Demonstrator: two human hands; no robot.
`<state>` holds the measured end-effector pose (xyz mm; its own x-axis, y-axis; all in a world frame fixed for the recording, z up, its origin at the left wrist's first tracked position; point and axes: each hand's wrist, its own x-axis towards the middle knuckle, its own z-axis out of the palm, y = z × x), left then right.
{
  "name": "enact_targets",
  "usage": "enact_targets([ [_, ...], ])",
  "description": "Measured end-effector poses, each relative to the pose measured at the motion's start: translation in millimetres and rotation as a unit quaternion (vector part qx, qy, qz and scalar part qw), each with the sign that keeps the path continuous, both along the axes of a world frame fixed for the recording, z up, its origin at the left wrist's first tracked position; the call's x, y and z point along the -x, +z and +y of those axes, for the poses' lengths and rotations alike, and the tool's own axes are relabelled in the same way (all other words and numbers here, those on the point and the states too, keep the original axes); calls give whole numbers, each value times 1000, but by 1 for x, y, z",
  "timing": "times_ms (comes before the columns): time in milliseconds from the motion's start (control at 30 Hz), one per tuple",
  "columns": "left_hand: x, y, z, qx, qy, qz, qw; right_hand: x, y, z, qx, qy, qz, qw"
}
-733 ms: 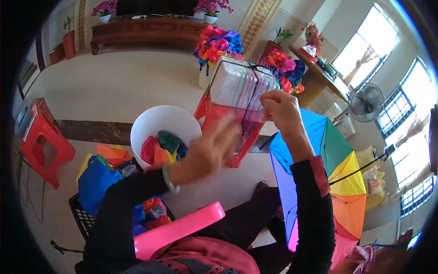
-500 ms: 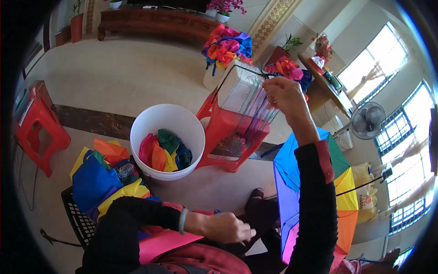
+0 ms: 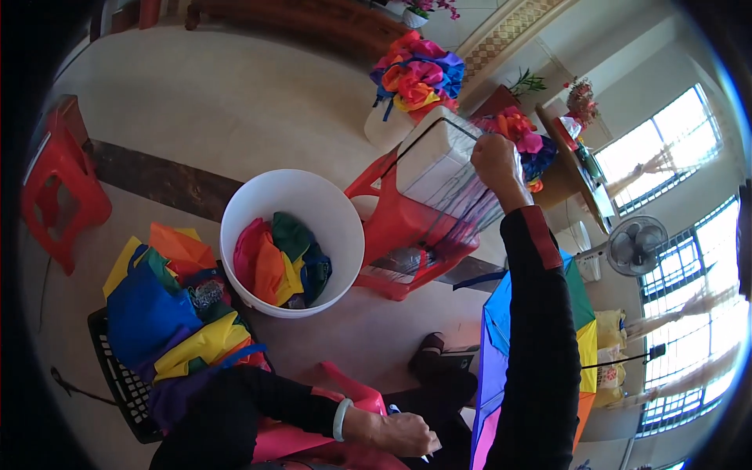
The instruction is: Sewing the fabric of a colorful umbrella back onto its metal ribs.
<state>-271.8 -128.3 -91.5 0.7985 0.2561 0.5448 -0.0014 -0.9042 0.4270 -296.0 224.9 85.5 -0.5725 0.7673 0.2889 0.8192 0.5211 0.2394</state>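
Observation:
My right hand (image 3: 497, 163) is raised at the upper edge of a white box (image 3: 439, 160), its fingers closed on the dark threads (image 3: 478, 202) draped down the box's side. The box rests on a red plastic stool (image 3: 415, 227), with a black cord around it. Low in front of me, my left hand (image 3: 403, 435) is closed around a slim pale tool (image 3: 394, 408) with a blue part; its kind is mostly hidden. Pink fabric (image 3: 294, 439) lies over my lap beneath that forearm. An opened rainbow umbrella (image 3: 495, 313) stands beside my right arm.
A white bucket (image 3: 239, 227) holds folded multicoloured fabric (image 3: 269, 270). To its left, more fabric (image 3: 149, 305) overflows a black basket (image 3: 129, 392). Another red stool (image 3: 66, 196) stands far left. Bundled colourful fabric (image 3: 419, 74) sits behind the box; a fan (image 3: 637, 247) is at right.
My right hand has closed from a loose pinch to a fist at the box's edge. My left hand has moved slightly down, and the whole view has shifted.

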Motion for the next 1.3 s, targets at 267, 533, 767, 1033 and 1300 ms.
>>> enact_targets([
  [267, 7, -14, 0, 42, -46, 0, 998, 24, -22, 28, -17, -18, -21, 999],
  [533, 5, -7, -2, 47, -79, -54, 994, 18, -27, 44, -22, -17, -77, 997],
  [767, 2, -2, -2, 45, -122, -32, 991, -8, -24, 44, -40, 1, 5, 999],
  [1033, -33, 5, 11, 46, -64, 45, 996, -114, 28, -53, -75, 39, 227, 970],
  [1300, -33, 16, -10, 254, -20, 26, 967, -165, -39, -105, 131, 0, 255, 958],
])
